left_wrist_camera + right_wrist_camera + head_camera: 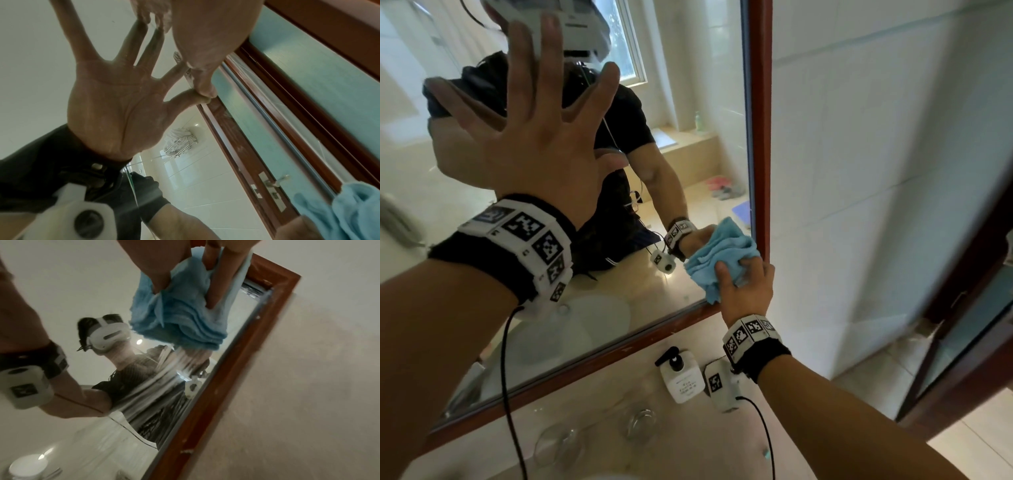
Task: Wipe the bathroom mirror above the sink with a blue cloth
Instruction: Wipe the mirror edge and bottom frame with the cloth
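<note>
The mirror (688,102) in its red-brown wooden frame (761,137) fills the left of the head view. My left hand (527,130) lies flat on the glass at the upper left with fingers spread; in the left wrist view a finger (205,48) meets its own reflection. My right hand (746,287) grips the bunched blue cloth (722,250) and holds it against the glass at the lower right corner, near the frame. In the right wrist view my fingers (218,280) dig into the cloth (180,313), and wet streaks (164,373) run below it.
Below the mirror a beige counter holds a white pump bottle (681,377) and two clear glasses (642,423) (558,445). A white tiled wall (893,171) stands right of the frame, with a dark wooden door frame (979,274) beyond. Cables hang from both wrists.
</note>
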A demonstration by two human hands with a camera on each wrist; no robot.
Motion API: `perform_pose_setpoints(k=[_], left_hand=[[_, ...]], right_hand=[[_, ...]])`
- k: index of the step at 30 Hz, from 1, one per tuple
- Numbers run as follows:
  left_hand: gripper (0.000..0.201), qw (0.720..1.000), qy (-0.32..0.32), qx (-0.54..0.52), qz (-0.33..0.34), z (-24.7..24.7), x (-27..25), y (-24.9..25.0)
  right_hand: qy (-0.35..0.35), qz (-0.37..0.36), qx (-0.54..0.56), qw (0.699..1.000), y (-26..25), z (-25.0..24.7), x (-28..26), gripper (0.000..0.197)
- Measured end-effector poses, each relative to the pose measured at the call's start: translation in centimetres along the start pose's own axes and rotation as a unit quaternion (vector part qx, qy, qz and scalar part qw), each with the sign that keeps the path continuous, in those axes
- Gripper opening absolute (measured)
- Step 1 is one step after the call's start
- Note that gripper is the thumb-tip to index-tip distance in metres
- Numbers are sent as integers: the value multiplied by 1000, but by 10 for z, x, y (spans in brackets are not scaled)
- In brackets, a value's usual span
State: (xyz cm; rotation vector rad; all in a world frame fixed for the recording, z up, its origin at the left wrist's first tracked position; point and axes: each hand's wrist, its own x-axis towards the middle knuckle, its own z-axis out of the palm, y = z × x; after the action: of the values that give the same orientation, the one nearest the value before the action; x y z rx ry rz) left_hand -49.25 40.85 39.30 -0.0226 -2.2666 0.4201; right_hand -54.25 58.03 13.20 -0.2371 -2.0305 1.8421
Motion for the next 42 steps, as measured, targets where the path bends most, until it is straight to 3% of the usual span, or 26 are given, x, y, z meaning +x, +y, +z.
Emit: perform_pose_setpoints(k=[5,12,24,28,35,42], left_hand=[[78,1000,-2,11,-1,0,-5,3],[76,1000,12,-3,6,8,-4,0],[78,1000,15,-14,-5,5,-6,4],[77,1000,22,-10,-1,2,-8,5],[77,1000,17,5,9,7,-13,5],[85,999,-21,20,36,19,-33,8]], right_hand=[[32,40,2,999,18,6,-8,39],[27,77,-15,997,-3,4,2,35],[41,-80,12,996,-147,-10,42,39],[46,-81,17,996,-184,-10,57,38],[44,-70,8,997,-162,-9,53,40],[22,-21,-28,999,-98,-10,32,41]])
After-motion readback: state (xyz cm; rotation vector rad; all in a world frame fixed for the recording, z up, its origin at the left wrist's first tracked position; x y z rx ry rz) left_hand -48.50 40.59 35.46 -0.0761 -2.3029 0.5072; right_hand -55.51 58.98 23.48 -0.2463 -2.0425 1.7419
